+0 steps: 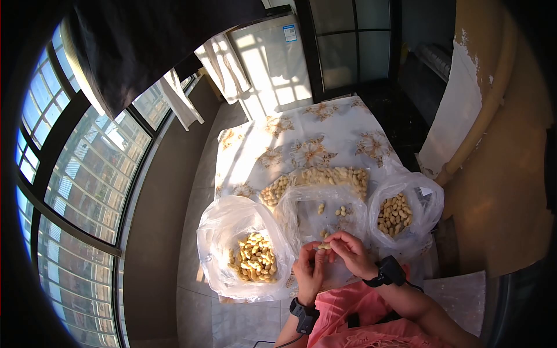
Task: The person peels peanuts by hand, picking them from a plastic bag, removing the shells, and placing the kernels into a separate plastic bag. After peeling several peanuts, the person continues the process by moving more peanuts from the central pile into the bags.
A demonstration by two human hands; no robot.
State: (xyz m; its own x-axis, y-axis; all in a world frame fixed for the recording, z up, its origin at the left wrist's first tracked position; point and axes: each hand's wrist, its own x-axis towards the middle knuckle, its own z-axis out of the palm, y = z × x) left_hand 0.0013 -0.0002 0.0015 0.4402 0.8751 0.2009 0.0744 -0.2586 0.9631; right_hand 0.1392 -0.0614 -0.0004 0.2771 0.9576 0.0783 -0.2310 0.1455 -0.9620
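A peanut in its shell (324, 246) is pinched between the fingertips of my left hand (308, 271) and my right hand (351, 255). Both hands are closed and close together over the near edge of the table. Just beyond them lies a clear plastic bag (290, 201) with a few loose peanuts (342, 211) inside its outline. An open plastic bag (210, 243) with many peanuts (253, 258) stands left of my left hand. To the right of my right hand, another open bag (430, 204) holds more peanuts (395, 215).
A long heap of peanuts (336, 176) lies behind the middle bag. The table wears a white flowered cloth (296, 130), partly in sunlight. A washing machine (272, 64) stands past the far end. Barred windows (93, 168) line the left; a pipe (478, 136) rises at right.
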